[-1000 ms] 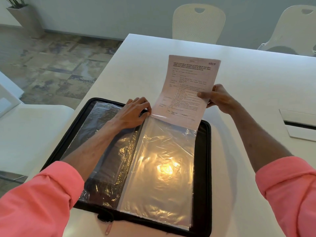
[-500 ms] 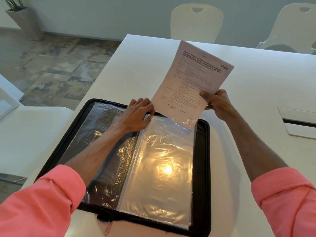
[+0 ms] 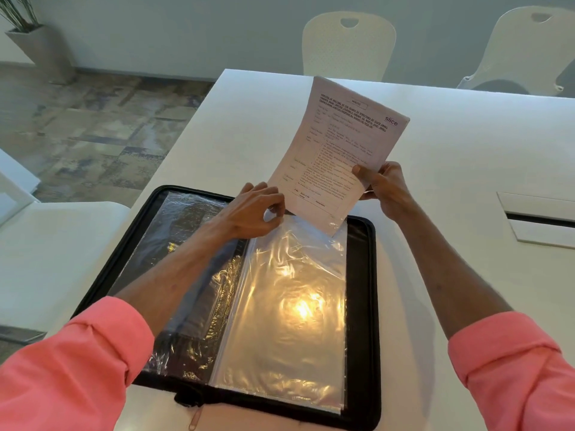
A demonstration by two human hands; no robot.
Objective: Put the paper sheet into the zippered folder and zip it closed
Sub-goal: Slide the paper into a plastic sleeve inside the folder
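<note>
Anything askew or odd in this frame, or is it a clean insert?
The paper sheet is tilted, top leaning right, so only its lower right corner meets the plastic sleeve mouth. The right hand pinches its right edge; the left hand holds the sleeve's top. The zippered folder lies open and flat, nothing damaged.

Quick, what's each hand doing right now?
Left hand: pinching the top edge of the sleeve.
Right hand: holding the sheet.

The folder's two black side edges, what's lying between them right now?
Head view: across the open zippered folder, clear plastic sleeves cover the inside, the left hand rests at their top, and the paper sheet's lower corner dips in.
</note>
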